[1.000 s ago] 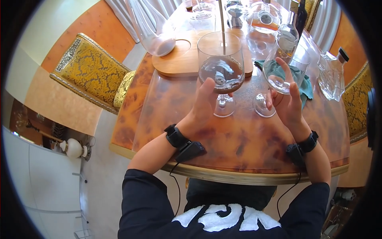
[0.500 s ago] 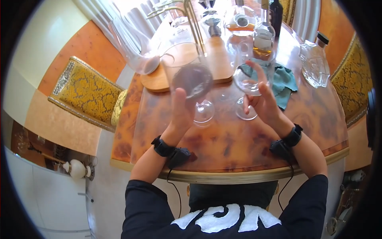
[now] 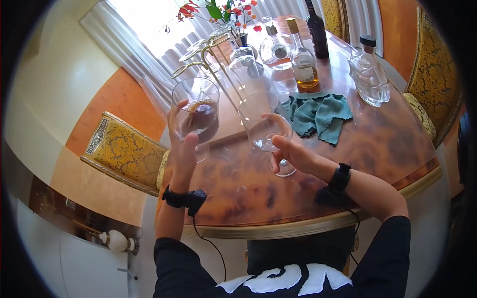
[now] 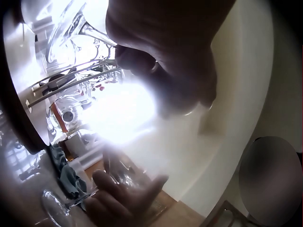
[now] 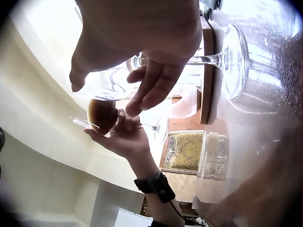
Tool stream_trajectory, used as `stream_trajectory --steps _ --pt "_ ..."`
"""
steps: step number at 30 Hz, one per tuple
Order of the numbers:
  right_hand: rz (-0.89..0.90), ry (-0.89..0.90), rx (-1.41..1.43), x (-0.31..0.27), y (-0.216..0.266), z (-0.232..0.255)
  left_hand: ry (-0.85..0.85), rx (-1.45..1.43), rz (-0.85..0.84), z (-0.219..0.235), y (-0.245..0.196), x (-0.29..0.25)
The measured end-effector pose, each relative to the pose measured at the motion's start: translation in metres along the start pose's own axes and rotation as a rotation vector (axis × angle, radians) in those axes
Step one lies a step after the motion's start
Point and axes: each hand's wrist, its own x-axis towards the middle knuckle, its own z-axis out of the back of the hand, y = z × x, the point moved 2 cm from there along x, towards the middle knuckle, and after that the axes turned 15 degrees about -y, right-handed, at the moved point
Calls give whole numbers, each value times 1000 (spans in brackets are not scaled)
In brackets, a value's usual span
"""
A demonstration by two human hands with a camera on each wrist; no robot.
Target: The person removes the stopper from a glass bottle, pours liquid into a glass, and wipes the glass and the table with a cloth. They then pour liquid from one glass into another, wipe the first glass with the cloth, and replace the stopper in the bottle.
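My left hand (image 3: 183, 154) grips a stemmed glass (image 3: 201, 121) with dark brown liquid in its bowl, fingers and thumb around the bowl. That glass is at the left of the head view, above the table. Beside it, my right hand (image 3: 298, 155) holds a second stemmed glass (image 3: 256, 131), clear and without liquid, by the lower bowl and stem. Its foot (image 3: 284, 169) shows just under the fingers. From the right wrist, the brown liquid (image 5: 102, 116) and the left hand (image 5: 127, 142) appear beyond the right fingers.
A crumpled green cloth (image 3: 320, 116) lies right of the glasses. Behind it stand an amber-filled bottle (image 3: 304, 69), a dark bottle (image 3: 317, 35), a decanter (image 3: 276, 52) and a faceted bottle (image 3: 368, 74). A brass stand (image 3: 218, 64) rises from a wooden board. Red flowers (image 3: 243, 12) are farther back.
The head view has swung, bringing the flowers into sight. Both hands, still holding their glasses, have moved left, and the brown liquid now slopes in its bowl.
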Motion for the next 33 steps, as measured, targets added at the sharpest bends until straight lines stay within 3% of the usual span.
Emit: stream_trajectory --steps 1,11,19,33 --pt "13 -15 -8 0 2 -2 18 86 -86 3 1 4" --pt "21 -54 -85 -4 9 -4 122 113 -112 -24 -49 14" --pt "17 -45 -65 -3 7 -3 199 315 -124 -16 -59 26" --pt "38 -27 -20 0 2 -3 243 378 -193 -21 -64 40"
